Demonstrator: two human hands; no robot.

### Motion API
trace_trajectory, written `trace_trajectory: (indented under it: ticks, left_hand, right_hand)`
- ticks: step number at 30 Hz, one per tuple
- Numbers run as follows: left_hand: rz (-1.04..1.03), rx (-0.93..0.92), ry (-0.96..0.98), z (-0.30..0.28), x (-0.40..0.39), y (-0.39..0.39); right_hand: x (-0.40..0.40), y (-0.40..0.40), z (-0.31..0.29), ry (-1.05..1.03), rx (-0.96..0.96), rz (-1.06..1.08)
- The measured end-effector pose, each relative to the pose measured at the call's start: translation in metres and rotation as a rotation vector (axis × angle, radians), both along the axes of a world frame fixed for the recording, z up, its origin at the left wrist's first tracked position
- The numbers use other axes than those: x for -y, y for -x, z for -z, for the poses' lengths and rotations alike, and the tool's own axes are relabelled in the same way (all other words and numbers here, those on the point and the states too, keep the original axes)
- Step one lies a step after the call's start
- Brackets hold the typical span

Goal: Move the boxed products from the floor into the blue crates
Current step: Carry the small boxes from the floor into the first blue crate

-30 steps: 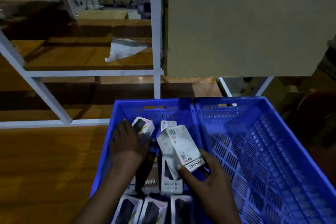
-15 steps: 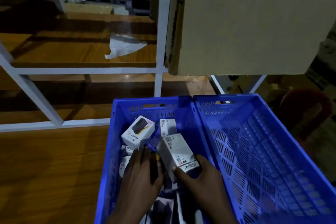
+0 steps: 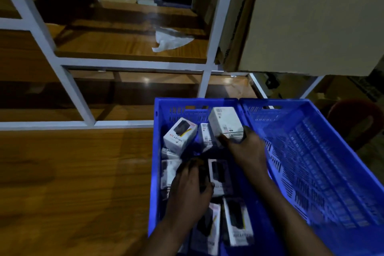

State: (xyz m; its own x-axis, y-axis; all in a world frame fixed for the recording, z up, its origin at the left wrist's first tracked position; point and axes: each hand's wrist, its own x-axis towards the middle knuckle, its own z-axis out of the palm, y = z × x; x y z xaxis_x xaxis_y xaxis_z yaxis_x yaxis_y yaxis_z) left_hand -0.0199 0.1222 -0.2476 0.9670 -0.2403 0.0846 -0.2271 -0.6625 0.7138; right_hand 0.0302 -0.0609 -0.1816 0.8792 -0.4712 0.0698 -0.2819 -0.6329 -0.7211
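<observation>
Two blue crates stand side by side on a wooden surface. The left crate (image 3: 154, 151) holds several white product boxes. My right hand (image 3: 244, 149) grips a white box (image 3: 225, 122) near the far wall of that crate. My left hand (image 3: 191, 185) reaches down among the boxes in the crate's middle, fingers curled around a dark item (image 3: 202, 174) beside a white box (image 3: 220, 174). Another white box (image 3: 180, 135) lies tilted at the far left of the crate. The right crate (image 3: 311, 162) shows only its bare slotted floor.
A white metal shelf frame (image 3: 68, 87) with wooden shelves stands behind the crates. A crumpled white sheet (image 3: 170, 40) lies on one shelf. A large cardboard box (image 3: 307, 16) hangs over the crates at upper right. A dark red round object (image 3: 353, 118) sits at right.
My right hand has carried the white box forward to the crate's far end. My left hand has stayed low among the boxes in the middle. The view has shifted left.
</observation>
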Motion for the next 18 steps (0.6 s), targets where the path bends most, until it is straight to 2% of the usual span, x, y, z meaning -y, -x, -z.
trace_trajectory:
  ticks: [6, 9, 11, 18]
  left_hand:
    - [0.048, -0.061, 0.024, 0.003, -0.003, 0.002]
    - [0.078, -0.119, -0.029, 0.005, -0.005, 0.003]
    - [0.092, -0.152, -0.052, 0.008, -0.006, 0.004]
    - [0.231, -0.2, 0.047, 0.007, -0.006, 0.017]
  right_hand:
    - [-0.013, 0.021, 0.013, 0.104, -0.095, -0.104]
    - [-0.009, 0.051, 0.022, 0.168, -0.13, -0.137]
    - [-0.004, 0.076, 0.028, 0.154, -0.152, -0.129]
    - [0.009, 0.159, 0.031, 0.027, -0.08, -0.162]
